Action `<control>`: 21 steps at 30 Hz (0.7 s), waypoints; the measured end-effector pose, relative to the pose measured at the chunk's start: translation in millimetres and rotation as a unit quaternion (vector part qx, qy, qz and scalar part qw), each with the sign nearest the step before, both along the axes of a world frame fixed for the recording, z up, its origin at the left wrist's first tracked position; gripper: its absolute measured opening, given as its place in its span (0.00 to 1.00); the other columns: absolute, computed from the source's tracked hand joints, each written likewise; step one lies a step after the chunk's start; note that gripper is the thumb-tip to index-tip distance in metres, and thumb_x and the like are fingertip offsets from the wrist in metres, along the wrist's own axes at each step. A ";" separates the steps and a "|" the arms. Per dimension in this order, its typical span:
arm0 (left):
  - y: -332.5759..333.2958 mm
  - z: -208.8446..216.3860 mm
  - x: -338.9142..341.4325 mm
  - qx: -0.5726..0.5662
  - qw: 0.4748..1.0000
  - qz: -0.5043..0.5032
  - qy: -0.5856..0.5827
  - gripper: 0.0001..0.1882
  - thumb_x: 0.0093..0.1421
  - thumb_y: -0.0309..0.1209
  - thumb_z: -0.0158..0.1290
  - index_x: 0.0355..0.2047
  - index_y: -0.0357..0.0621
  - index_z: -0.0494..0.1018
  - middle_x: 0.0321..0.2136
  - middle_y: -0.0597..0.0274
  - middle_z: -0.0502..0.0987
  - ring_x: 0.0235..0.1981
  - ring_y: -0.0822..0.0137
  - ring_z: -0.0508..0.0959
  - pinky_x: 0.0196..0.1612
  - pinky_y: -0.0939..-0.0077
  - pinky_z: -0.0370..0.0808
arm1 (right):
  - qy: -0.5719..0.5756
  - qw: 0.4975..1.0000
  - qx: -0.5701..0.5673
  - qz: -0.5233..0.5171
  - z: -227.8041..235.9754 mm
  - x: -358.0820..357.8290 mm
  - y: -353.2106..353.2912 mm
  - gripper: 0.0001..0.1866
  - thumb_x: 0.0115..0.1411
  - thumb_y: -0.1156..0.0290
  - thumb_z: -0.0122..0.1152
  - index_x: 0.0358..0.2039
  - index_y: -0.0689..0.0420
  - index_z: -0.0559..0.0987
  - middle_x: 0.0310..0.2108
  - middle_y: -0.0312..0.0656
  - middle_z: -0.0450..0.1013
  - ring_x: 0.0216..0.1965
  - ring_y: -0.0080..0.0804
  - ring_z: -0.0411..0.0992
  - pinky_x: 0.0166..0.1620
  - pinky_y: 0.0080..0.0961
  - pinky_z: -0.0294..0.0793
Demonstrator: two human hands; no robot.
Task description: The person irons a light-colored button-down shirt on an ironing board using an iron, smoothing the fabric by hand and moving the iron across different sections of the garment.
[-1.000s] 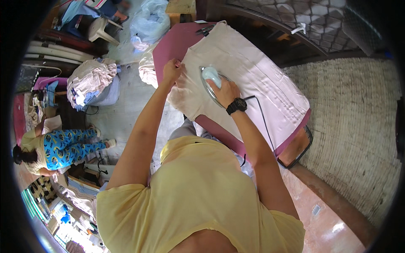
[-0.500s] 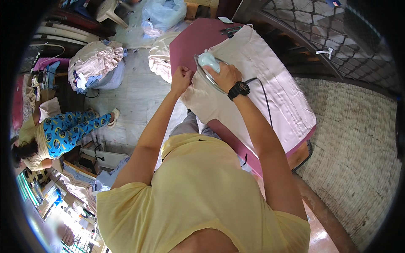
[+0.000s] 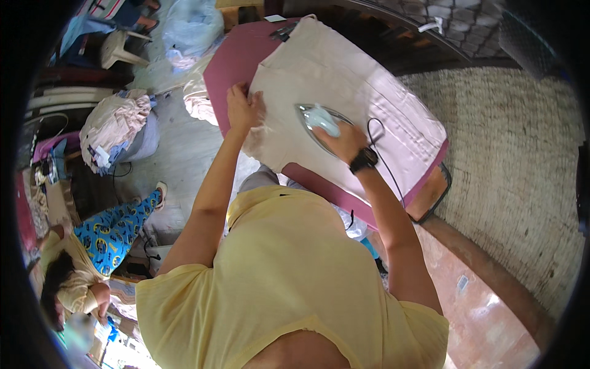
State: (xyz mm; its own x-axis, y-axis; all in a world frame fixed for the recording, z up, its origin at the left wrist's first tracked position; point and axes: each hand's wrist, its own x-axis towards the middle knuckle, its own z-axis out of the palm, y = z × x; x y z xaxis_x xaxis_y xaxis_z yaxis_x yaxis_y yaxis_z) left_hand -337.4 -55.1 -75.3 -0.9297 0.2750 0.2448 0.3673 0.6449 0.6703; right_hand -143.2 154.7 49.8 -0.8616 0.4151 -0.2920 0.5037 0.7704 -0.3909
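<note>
A pale pink garment [image 3: 350,67] lies spread over a maroon ironing board [image 3: 230,55]. On the garment's middle rests a clothes iron [image 3: 324,120] with a light blue body and a shiny metal rim. My right hand [image 3: 345,141], a black watch at its wrist, is closed round the iron's handle. At the garment's left edge my left hand [image 3: 244,111] lies with its fingers apart, a little smeared by motion. From the iron a dark cord [image 3: 388,166] loops across the cloth toward the board's near right edge.
Dark clips [image 3: 284,31] and a white card [image 3: 275,18] lie at the board's far end. A heap of clothes [image 3: 117,126] stands on the left, near another person [image 3: 80,270]. Further back are a plastic bag [image 3: 192,31] and a stool [image 3: 120,49]. A lattice gate [image 3: 473,31] borders the right.
The iron has moved from the garment's left edge to its middle, turning to point leftward. My left hand has opened from a pinch and spread on the cloth. My view has shifted right.
</note>
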 end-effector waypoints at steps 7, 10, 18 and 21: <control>-5.2 -4.6 -19.0 0.100 0.952 -0.026 -0.288 0.13 0.59 0.37 0.61 0.31 0.41 0.72 0.24 0.63 0.71 0.24 0.67 0.72 0.26 0.69 0.71 | 0.110 0.993 0.016 -0.027 -24.1 184.9 77.3 0.26 0.52 0.45 0.70 0.28 0.60 0.81 0.18 0.51 0.76 0.21 0.50 0.76 0.24 0.41 0.74; 0.6 18.0 -12.7 0.163 0.914 -0.042 -0.369 0.12 0.61 0.36 0.60 0.30 0.43 0.70 0.23 0.68 0.70 0.22 0.74 0.69 0.17 0.75 0.68 | 0.115 0.993 0.003 0.005 -41.1 158.7 55.7 0.26 0.52 0.45 0.70 0.26 0.59 0.81 0.17 0.50 0.74 0.18 0.47 0.74 0.22 0.40 0.72; -17.0 -38.2 -43.7 0.139 0.936 -0.061 -0.319 0.14 0.59 0.37 0.64 0.28 0.41 0.73 0.23 0.69 0.74 0.24 0.76 0.71 0.29 0.79 0.67 | 0.090 0.995 -0.046 -0.002 -31.2 8.4 -56.5 0.31 0.66 0.43 0.44 0.28 0.58 0.82 0.24 0.54 0.77 0.28 0.53 0.77 0.34 0.48 0.76; -18.0 -41.5 -45.4 0.115 0.943 -0.035 -0.310 0.15 0.58 0.37 0.64 0.27 0.41 0.72 0.21 0.70 0.73 0.23 0.76 0.70 0.29 0.79 0.67 | 0.048 0.999 -0.009 -0.009 -32.4 34.4 -30.4 0.25 0.68 0.52 0.43 0.28 0.55 0.82 0.24 0.51 0.78 0.26 0.52 0.77 0.34 0.49 0.76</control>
